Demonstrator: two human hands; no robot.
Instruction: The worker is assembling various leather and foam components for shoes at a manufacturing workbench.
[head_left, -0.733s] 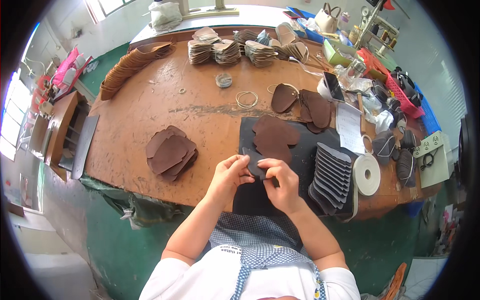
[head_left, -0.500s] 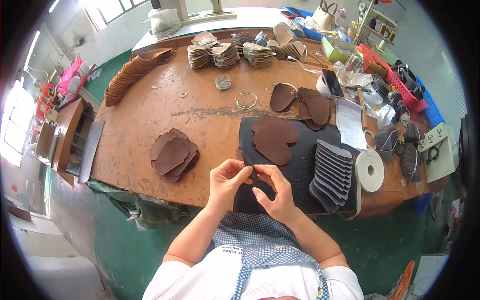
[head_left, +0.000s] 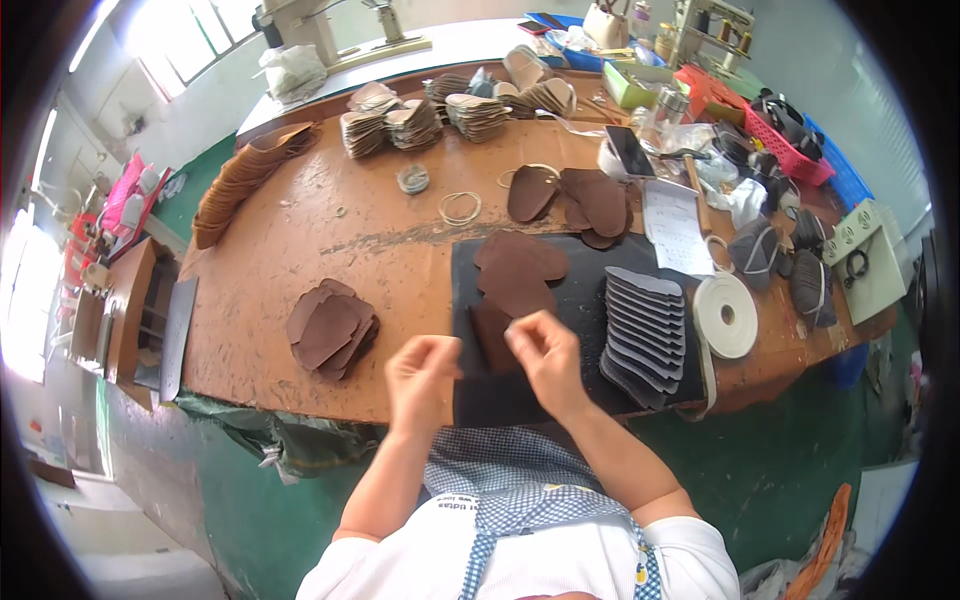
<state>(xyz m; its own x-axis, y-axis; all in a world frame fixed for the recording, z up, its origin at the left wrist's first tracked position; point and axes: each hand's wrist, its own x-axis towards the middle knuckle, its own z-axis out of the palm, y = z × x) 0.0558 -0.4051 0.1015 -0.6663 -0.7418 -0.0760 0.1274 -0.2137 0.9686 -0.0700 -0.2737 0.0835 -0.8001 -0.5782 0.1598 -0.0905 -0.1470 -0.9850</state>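
Observation:
My right hand (head_left: 546, 362) is closed, thumb and fingertips at the edge of a brown leather piece (head_left: 491, 332) with a dark strip along its left side. That piece is over the black mat (head_left: 495, 402), just below a small pile of brown leather pieces (head_left: 522, 262). Left of it, my left hand (head_left: 420, 376) is pinched over the mat's left edge, somewhat blurred; whatever its fingertips hold, if anything, does not show. On the bare table farther left sits a rounded stack of brown leather pieces (head_left: 332, 328).
Right of my right hand lies a fanned row of dark grey pieces (head_left: 644, 338), beside a white tape roll (head_left: 725, 316). Farther back are more brown pieces (head_left: 597, 203), a paper sheet (head_left: 676, 226), a phone (head_left: 630, 152), rubber bands (head_left: 460, 209) and stacked insole-shaped pieces (head_left: 413, 125).
My hands have moved apart, the left toward the left. The brown piece, seen edge-on between both hands before, now shows its flat face by my right hand. The whole view has shifted slightly.

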